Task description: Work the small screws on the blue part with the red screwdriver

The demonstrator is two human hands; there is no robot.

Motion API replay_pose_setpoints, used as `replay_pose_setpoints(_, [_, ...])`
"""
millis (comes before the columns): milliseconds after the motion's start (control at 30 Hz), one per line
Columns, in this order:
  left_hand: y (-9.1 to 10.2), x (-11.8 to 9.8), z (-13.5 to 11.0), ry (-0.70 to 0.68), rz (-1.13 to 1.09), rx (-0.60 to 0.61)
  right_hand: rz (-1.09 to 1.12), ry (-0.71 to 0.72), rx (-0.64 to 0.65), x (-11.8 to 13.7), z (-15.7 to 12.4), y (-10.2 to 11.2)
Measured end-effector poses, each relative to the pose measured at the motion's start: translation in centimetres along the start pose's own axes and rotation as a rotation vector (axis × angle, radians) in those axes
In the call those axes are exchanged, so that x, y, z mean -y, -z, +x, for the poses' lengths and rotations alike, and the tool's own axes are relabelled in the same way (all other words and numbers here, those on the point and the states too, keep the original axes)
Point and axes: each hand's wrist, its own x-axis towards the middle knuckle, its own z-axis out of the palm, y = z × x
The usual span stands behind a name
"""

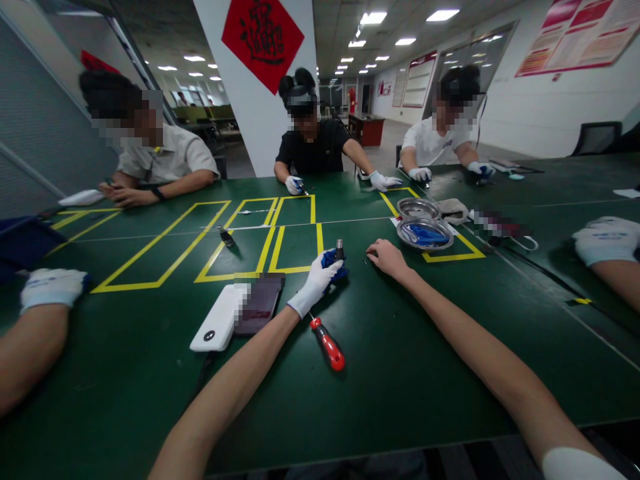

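Note:
My left hand, in a white glove, is closed around a small blue part with a dark cylindrical top, held just above the green table. My bare right hand rests on the table just to the right of it, fingers curled down over a tiny dark item I cannot make out. A red-handled screwdriver lies on the table below my left wrist.
A white power bank and a dark phone lie to the left. Two metal dishes, the nearer one with blue pieces, stand at the right. Yellow tape rectangles mark the table. Three people sit across; gloved co-workers' hands rest at both sides.

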Motion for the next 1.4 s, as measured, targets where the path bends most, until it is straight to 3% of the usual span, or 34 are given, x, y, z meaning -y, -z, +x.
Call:
replay_pose_setpoints(400, [0.1,-0.6,-0.2,0.055,-0.041,-0.015,-0.169,0.108,0.044,0.8,-0.1,-0.3])
replay_pose_setpoints(700, [0.1,-0.1,0.2,0.071,-0.158,0.023,-0.238,0.064,0.213,1.4,0.0,1.0])
replay_pose_setpoints(867, [0.2,0.1,0.3,0.065,-0.169,0.041,-0.232,0.080,0.208,1.2,0.0,0.9])
replay_pose_setpoints(967, [0.3,0.2,0.3,0.065,-0.163,0.047,-0.100,0.035,0.151,1.3,0.2,0.7])
replay_pose_setpoints(1233, [0.3,0.5,0.6,0.020,-0.108,0.031,0.654,-0.003,-0.061,5.2,0.8,0.8])
replay_pose_setpoints(1400, [-0.1,-0.3,0.0,0.008,-0.058,0.012,0.700,0.078,-0.148,7.0,0.2,1.3])
